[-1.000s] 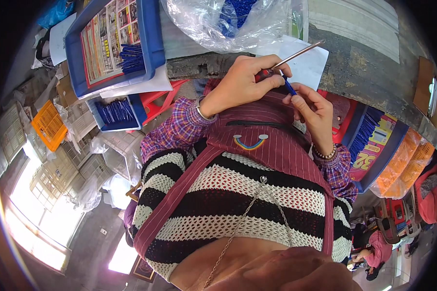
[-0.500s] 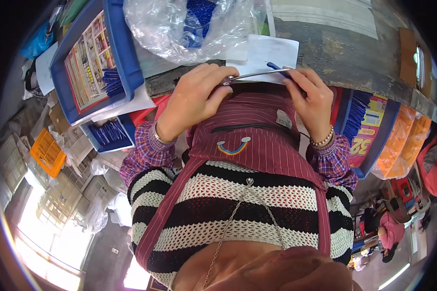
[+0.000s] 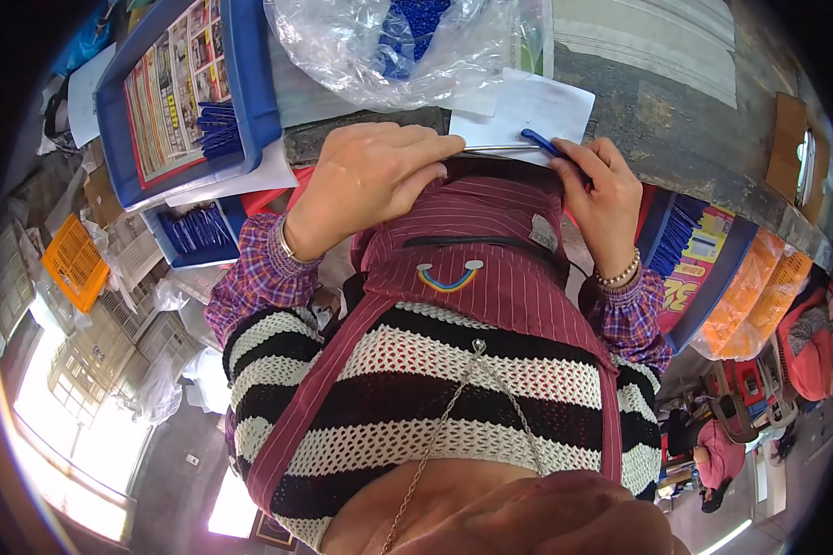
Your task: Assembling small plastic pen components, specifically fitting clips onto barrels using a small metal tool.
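Observation:
A thin metal rod (image 3: 495, 149) spans the space between my two hands, just off the near edge of the workbench. My left hand (image 3: 366, 180) is closed around its left end, with thumb and fingers bent together. At the other end, my right hand (image 3: 602, 190) pinches a short, slim blue plastic piece (image 3: 538, 140), close to the rod's right end. Whether rod and blue piece are joined is hidden by the fingers. Behind them a white sheet of paper (image 3: 528, 102) lies on the bench. A clear plastic bag (image 3: 342, 55) with small blue parts (image 3: 416, 32) stands beyond my left hand.
At left is a large blue tray (image 3: 256, 102) lined with printed paper, with slim blue pieces (image 3: 217, 129) in it. Below it sits a smaller tray of blue pieces (image 3: 196, 231). Another blue tray (image 3: 713, 268) and orange baskets (image 3: 759, 296) are at right. A person (image 3: 717, 453) is farther back.
The rod has come lower and more level. My left fingers have moved right along it, covering its looped left end. The blue piece now shows more clearly at my right fingertips.

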A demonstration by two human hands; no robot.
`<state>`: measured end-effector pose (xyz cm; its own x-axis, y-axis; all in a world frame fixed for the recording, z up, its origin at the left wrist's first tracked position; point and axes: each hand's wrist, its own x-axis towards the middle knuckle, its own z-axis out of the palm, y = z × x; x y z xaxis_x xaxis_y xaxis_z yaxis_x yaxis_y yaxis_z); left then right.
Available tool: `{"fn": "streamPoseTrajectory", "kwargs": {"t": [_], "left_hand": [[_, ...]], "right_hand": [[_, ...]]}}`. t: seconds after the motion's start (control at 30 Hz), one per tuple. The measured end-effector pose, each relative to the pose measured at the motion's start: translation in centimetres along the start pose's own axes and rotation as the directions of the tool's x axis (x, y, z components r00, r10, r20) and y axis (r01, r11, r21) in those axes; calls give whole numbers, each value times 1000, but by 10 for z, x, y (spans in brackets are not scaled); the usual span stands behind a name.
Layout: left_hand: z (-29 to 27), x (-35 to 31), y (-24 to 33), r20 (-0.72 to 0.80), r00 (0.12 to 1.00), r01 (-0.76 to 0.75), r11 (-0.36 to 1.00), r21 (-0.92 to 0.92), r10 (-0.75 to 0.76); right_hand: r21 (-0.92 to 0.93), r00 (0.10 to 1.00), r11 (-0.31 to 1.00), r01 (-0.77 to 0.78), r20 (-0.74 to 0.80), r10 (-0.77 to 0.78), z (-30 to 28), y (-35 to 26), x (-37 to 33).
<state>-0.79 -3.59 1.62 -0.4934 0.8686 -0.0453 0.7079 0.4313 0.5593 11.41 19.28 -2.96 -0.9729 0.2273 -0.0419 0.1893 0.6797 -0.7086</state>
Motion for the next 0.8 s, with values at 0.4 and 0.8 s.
{"fn": "streamPoseTrajectory", "kwargs": {"t": [0.4,0.8], "left_hand": [[-7,4,3,-1,1000,-10,1000,-26,10],[-16,10,7,92,994,-65,994,87,56]], "right_hand": [[19,1000,1000,-3,-23,4,-1,0,2],[17,1000,1000,16,-3,-16,0,0,1]]}}
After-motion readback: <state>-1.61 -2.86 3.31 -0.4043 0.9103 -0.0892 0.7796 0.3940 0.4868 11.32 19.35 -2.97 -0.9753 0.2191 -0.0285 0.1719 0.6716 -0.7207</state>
